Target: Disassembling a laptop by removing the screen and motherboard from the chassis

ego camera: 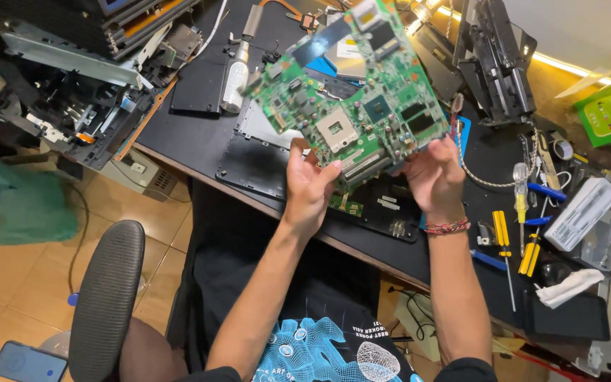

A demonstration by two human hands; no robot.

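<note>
A green laptop motherboard (351, 99) is held up over the black desk, tilted with its socket side toward me. My left hand (310, 185) grips its lower edge near the square processor socket. My right hand (433, 177), with a beaded band at the wrist, holds the lower right edge. Below the board lies the opened black laptop base (263, 166).
Yellow-handled screwdrivers (518, 233) and blue tools lie at the right beside a clear plastic box (588, 212) and a white cloth (567, 286). Dismantled equipment (72, 92) is stacked at the left, a black laptop part (496, 64) at the back. A chair armrest (107, 297) and a phone (26, 362) are at lower left.
</note>
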